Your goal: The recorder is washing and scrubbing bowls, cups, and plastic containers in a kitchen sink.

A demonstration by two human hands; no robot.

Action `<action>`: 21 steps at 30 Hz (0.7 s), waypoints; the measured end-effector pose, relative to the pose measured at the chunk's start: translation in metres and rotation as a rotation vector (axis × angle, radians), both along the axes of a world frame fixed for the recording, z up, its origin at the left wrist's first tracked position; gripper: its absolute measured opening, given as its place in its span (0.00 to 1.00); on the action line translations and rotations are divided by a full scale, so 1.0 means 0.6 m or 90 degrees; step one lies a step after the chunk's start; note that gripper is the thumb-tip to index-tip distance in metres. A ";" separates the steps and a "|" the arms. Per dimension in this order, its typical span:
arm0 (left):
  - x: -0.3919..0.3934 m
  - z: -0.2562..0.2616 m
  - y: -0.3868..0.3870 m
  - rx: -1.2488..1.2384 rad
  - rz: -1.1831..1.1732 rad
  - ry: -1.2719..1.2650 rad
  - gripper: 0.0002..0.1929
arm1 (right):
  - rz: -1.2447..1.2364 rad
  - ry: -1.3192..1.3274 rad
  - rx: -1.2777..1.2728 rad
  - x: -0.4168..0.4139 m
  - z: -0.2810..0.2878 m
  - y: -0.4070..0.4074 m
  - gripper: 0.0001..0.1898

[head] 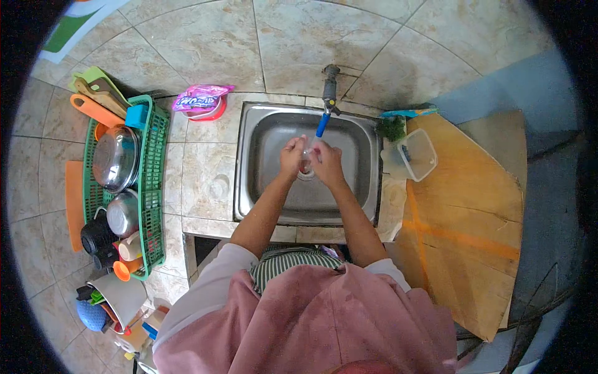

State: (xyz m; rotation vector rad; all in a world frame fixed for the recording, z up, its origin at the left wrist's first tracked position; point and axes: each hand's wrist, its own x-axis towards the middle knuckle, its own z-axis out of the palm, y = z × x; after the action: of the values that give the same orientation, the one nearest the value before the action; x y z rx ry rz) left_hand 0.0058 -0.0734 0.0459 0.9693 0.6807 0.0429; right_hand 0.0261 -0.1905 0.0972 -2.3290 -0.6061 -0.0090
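Observation:
Both hands are over the stainless steel sink (271,198), below the faucet (330,86) with its blue nozzle (322,125). Between them is a small clear object (306,155), blurred and partly covered by the fingers; it looks like transparent plastic or glass. My left hand (293,156) has its fingers curled at the object's left side. On the other side, my right hand (328,161) touches it close under the nozzle. The sink drain (306,175) shows just beneath the hands. Which hand bears the object's weight cannot be told.
At left, a green plastic basket (153,187) holds metal pots, cups and cutting boards. A pink packet (201,99) lies on a red-rimmed container (217,112) behind the counter's left part. Right of the sink are a green scouring pad (392,128), a clear plastic container (418,155) and a cardboard sheet (467,201).

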 end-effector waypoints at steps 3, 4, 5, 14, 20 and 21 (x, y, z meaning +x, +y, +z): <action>0.000 -0.004 0.008 0.118 -0.015 -0.058 0.13 | -0.020 0.301 0.179 -0.001 -0.008 0.001 0.10; 0.002 -0.008 0.016 0.155 -0.043 -0.070 0.13 | -0.017 0.301 0.180 -0.003 -0.014 0.003 0.10; 0.006 -0.005 0.017 0.189 -0.076 -0.083 0.12 | -0.016 0.333 0.245 -0.003 -0.024 0.000 0.10; 0.008 0.020 0.011 0.424 -0.092 -0.075 0.11 | -0.081 0.295 0.242 -0.007 -0.028 -0.015 0.10; 0.013 -0.002 0.029 0.383 -0.019 -0.090 0.10 | -0.251 0.377 0.495 -0.008 -0.039 -0.020 0.07; 0.010 -0.011 0.034 0.387 -0.014 -0.089 0.10 | -0.283 0.433 0.540 -0.008 -0.034 -0.011 0.07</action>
State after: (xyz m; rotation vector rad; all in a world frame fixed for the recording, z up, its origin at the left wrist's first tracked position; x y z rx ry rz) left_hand 0.0121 -0.0529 0.0394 1.5404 0.5343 0.3099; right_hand 0.0213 -0.1973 0.0766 -1.4465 0.2434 0.2579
